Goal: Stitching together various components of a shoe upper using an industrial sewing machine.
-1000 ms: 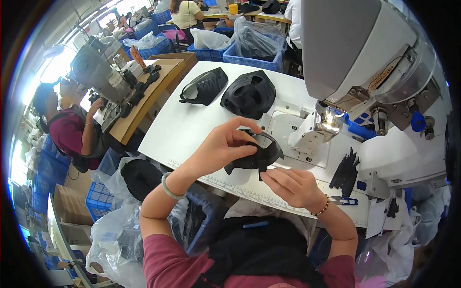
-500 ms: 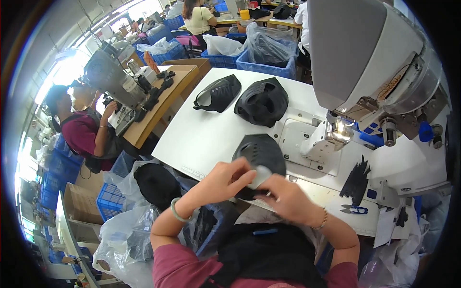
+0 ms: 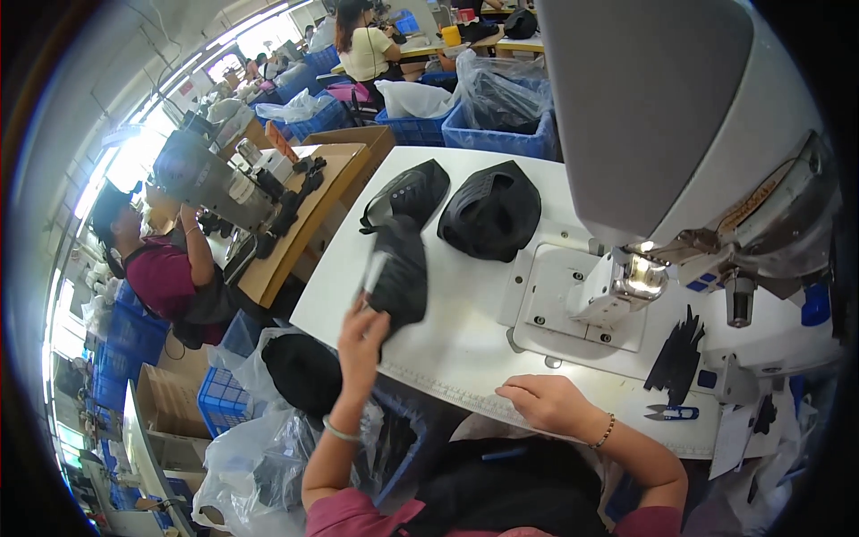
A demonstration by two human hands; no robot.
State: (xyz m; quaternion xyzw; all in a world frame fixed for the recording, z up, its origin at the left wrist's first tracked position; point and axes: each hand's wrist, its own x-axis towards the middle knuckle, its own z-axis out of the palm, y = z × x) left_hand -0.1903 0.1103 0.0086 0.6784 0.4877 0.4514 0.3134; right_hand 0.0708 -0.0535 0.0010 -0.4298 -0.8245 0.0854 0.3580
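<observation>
My left hand grips the lower edge of a black cap and holds it tilted over the left part of the white table; a pale patch shows along its blurred side. Just behind it lies another black cap with a row of small holes. To the right of that one sits a further black cap, its opening turned up. My right hand is at the table's front edge with its fingers curled together; whatever may be inside them is hidden.
A large sewing machine overhangs the table's right side. Black strips and blue-handled thread snips lie at the right. Below on the left are a dark cap and plastic bags. A co-worker sits at the left machine.
My hands were together at the front cap; now they are apart. My left hand has carried that cap left and away from me, while my right hand has drawn back to the table edge.
</observation>
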